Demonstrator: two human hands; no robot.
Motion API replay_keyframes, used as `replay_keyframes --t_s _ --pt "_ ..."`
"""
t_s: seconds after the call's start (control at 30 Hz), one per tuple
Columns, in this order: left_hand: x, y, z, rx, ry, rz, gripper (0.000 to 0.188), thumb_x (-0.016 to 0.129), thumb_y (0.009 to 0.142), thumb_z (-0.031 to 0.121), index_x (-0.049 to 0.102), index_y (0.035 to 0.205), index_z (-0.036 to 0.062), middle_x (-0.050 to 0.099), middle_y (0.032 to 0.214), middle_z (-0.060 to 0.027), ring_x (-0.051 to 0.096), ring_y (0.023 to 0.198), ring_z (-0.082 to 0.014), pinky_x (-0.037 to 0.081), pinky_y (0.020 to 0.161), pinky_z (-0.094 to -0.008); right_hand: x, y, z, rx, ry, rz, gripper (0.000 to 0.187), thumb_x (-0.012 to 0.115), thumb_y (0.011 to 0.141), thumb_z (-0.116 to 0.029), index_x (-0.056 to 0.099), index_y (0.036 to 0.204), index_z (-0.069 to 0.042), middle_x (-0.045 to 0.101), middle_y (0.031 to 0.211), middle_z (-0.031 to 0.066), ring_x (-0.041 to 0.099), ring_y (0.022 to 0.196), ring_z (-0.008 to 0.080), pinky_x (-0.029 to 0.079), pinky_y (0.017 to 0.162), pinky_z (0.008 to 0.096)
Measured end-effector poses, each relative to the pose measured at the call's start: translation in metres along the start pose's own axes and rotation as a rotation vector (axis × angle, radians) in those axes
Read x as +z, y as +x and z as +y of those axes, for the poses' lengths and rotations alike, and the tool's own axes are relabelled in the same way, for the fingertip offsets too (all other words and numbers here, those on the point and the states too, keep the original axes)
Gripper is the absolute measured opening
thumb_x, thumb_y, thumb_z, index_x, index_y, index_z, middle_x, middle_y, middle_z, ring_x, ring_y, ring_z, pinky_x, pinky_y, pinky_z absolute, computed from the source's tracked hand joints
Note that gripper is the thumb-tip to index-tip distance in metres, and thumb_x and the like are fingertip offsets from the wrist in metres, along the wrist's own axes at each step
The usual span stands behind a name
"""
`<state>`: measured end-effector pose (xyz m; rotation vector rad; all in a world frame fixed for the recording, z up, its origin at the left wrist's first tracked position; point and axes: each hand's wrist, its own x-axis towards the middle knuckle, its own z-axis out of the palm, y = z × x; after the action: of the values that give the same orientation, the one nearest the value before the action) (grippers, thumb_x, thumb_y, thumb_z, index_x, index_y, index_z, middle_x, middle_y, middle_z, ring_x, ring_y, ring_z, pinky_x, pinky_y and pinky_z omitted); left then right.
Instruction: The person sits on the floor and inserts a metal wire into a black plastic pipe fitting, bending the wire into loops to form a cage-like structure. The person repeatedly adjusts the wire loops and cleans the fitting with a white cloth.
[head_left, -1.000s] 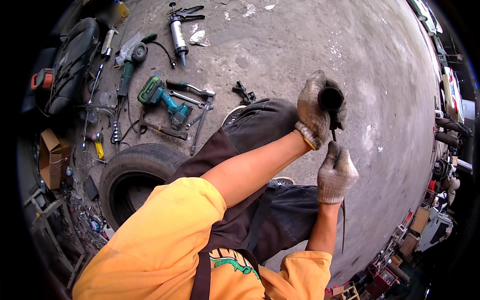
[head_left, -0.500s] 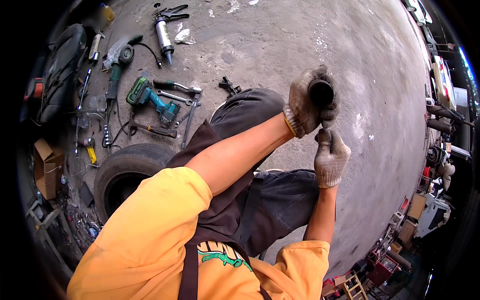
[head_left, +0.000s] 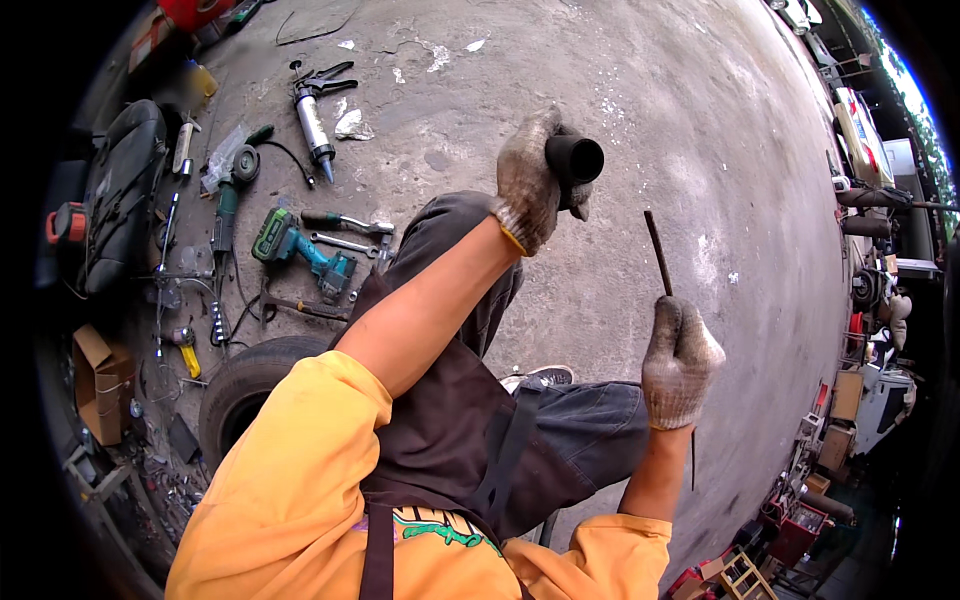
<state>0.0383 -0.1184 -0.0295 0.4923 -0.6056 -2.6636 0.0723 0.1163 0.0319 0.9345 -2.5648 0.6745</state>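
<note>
- The main change is a separation: the thin rod (head_left: 657, 250) was close up under the black cylindrical part (head_left: 561, 158) in the earlier views, and now its upper tip stands free in the air, well apart from it.
- The left hand (head_left: 528, 178) has shifted toward the person's left and carried the part along; the part is above the concrete floor (head_left: 600, 320), its round dark opening turned more to the right than before.
- The left fingers are curled around the part and clamped on it, though some of them are hidden behind it.
- The right hand (head_left: 680, 362) has its fingers pinched together on the rod, which slants slightly left toward its tip (its thin lower end shows below, beside the wrist).
- Judging by this gap, the rod is not acting on the part at this instant; contact between the two has been broken, while both things remain in hand.
- On the floor to the left, the caulking gun (head_left: 313, 128), the cordless power tool (head_left: 322, 268), the hammer (head_left: 308, 308) and the tyre (head_left: 225, 385) lie apart from both hands, apparently undisturbed.
</note>
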Motion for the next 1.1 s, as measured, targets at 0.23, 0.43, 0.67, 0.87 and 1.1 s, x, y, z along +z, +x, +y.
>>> replay_keyframes --t_s 0.23,0.43,0.67,0.87,1.1 --pt "-0.004 -0.015 -0.008 0.188 0.626 -0.019 0.048 0.042 0.104 0.042 0.061 0.083 0.0027 0.059 0.062 -0.0108 0.054 0.041 -0.02 0.047 0.036 -0.0353 -0.016 0.034 -0.023 -0.192 -0.246 -0.149 0.017 0.07 0.093 -0.022 0.063 0.083 -0.009 0.064 0.07 0.0149 0.064 0.061 0.0347 0.049 0.053 0.0425" --pt "-0.003 -0.02 -0.024 0.103 1.255 -0.133 0.056 0.036 0.104 0.046 0.059 0.082 -0.0005 0.058 0.067 -0.0188 0.059 0.059 -0.0323 0.05 0.058 -0.0449 -0.031 0.039 -0.032 -0.293 -0.673 -0.158 0.016 0.068 0.093 -0.021 0.067 0.103 -0.008 0.063 0.084 0.0124 0.064 0.067 0.0291 0.049 0.054 0.0417" --pt "-0.015 -0.033 -0.037 -0.138 1.408 -0.421 0.051 0.033 0.103 0.039 0.057 0.098 -0.0055 0.061 0.071 -0.0209 0.063 0.062 -0.034 0.051 0.055 -0.0486 -0.024 0.027 -0.021 -0.452 -0.835 -0.32 0.009 0.064 0.09 -0.014 0.065 0.095 -0.006 0.06 0.08 0.0095 0.062 0.072 0.0272 0.049 0.059 0.0399" --pt "-0.029 -0.039 -0.071 0.071 1.666 -0.514 0.034 0.043 0.097 0.025 0.063 0.104 -0.0007 0.068 0.096 -0.0292 0.067 0.094 -0.0474 0.054 0.08 -0.0563 -0.025 0.018 -0.003 -0.36 -0.691 -0.518 0.005 0.064 0.088 -0.013 0.062 0.087 -0.008 0.061 0.075 0.0128 0.064 0.067 0.0326 0.048 0.058 0.0439" --pt "-0.031 -0.05 -0.057 0.014 1.725 -0.708 0.039 0.041 0.096 0.028 0.067 0.101 0.0 0.07 0.1 -0.0274 0.067 0.095 -0.0476 0.052 0.084 -0.0566 -0.019 0.005 0.004 -0.181 -0.364 -0.564 0.008 0.068 0.082 -0.006 0.061 0.083 -0.007 0.064 0.074 0.0169 0.065 0.068 0.0394 0.049 0.058 0.047"
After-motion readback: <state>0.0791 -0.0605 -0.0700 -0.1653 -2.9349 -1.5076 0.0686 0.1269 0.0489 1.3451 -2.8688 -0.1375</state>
